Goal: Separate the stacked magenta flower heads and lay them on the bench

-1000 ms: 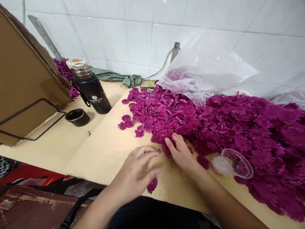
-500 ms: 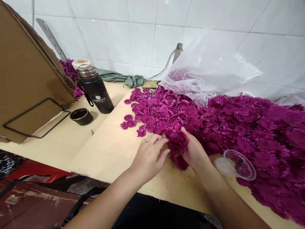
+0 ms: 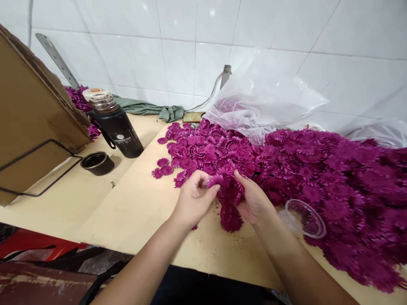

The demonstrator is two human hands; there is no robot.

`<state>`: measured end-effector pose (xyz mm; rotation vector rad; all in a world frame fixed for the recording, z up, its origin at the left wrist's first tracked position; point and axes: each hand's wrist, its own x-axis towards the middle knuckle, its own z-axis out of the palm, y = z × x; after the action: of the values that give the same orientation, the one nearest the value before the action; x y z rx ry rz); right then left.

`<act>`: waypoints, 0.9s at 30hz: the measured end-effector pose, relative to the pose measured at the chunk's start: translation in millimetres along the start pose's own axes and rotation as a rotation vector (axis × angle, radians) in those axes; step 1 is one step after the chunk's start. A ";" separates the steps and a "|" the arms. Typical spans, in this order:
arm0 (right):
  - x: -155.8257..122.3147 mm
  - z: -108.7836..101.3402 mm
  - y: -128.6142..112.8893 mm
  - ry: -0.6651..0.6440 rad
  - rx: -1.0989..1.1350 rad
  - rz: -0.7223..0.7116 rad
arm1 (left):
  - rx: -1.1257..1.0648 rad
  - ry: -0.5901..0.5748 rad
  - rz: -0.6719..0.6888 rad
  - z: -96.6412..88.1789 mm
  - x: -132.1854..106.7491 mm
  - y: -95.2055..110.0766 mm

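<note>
While a bunch of purple flower heads (image 3: 229,199) is gripped by both the left hand (image 3: 193,199) and right hand (image 3: 254,201), it is held just beside the clear cup (image 3: 303,218).

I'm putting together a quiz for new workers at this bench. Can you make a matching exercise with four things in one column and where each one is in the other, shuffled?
Things:
1. black flask
2. clear cup
3. flower bunch
4. plastic bag

Places:
a. between the left hand and right hand
b. on its side at the near edge of the flower pile
c. standing beside the cardboard
d. against the tiled wall

Pairs: 1-c; 2-b; 3-a; 4-d
</note>
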<state>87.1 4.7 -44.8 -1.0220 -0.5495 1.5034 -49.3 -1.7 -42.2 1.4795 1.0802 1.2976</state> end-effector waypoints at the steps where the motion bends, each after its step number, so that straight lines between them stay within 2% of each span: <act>1: -0.2 0.8 -3.5 0.003 -0.007 -0.011 | -0.073 0.021 -0.045 -2.8 2.0 0.2; 4: -1.2 3.3 -25.4 0.008 -0.048 -0.052 | -0.240 0.078 -0.160 -11.0 7.7 -2.1; 8: -3.8 6.4 -88.9 0.086 -0.304 -0.106 | -0.311 0.145 -0.286 -17.7 9.7 -8.1; 11: -4.2 8.3 -146.1 0.222 -0.481 -0.387 | -0.312 0.120 -0.303 -19.1 8.1 -10.3; 13: -0.3 7.3 -176.7 0.391 -0.616 -0.561 | -0.305 0.083 -0.289 -18.4 6.7 -10.4; 16: 14.1 -1.5 -205.2 0.518 -0.728 -0.645 | -0.276 0.022 -0.262 -15.2 4.5 -10.2; 21: 50.5 -37.8 -217.1 0.674 -1.011 -0.657 | -0.102 -0.058 -0.196 -10.5 0.1 -13.3; 24: 71.6 -65.8 -206.6 0.731 -1.275 -0.548 | -0.002 -0.071 -0.177 -10.0 -1.8 -15.0; 27: 88.6 -89.9 -187.3 0.709 -1.490 -0.415 | 0.035 -0.089 -0.182 -9.4 -2.2 -14.7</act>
<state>269.5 110.4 36.1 -2.2175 -1.2736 0.0686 -59.8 0.4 -56.2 1.4154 1.1560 1.0815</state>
